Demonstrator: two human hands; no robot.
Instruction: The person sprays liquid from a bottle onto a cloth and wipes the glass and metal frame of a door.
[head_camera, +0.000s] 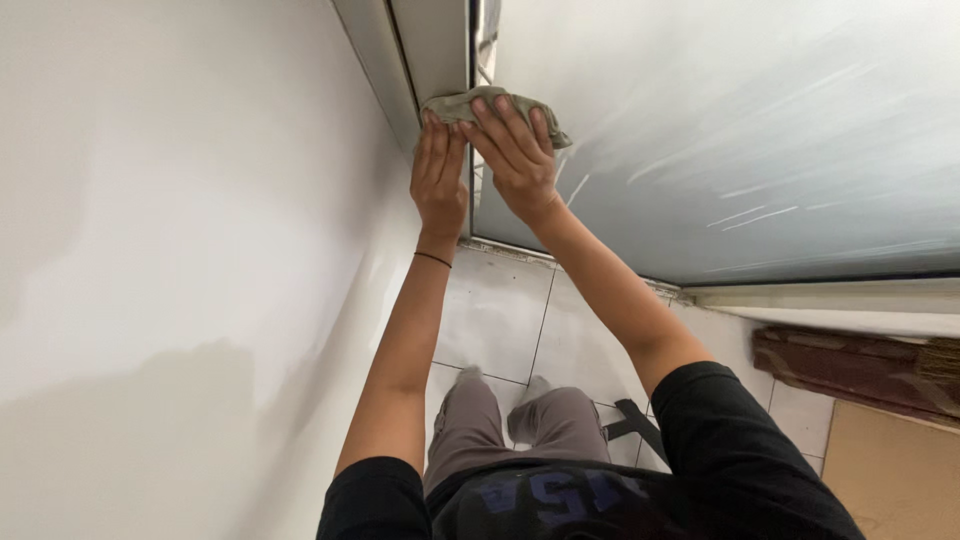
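Note:
A grey-green cloth (455, 105) is pressed against the pale metal door frame (430, 45), beside the frosted glass panel (740, 130). My right hand (515, 150) lies flat on the cloth, fingers spread over it. My left hand (438, 175) rests just to its left, fingertips on the cloth's edge and palm against the frame. A thin black band circles my left wrist. Both arms reach forward and up from black sleeves.
A white wall (180, 250) runs along the left. Below are white floor tiles (500, 310), my legs in grey trousers (520, 420), the door's bottom track (580, 265), a dark reddish mat (860, 365) and brown cardboard (890, 470) at right.

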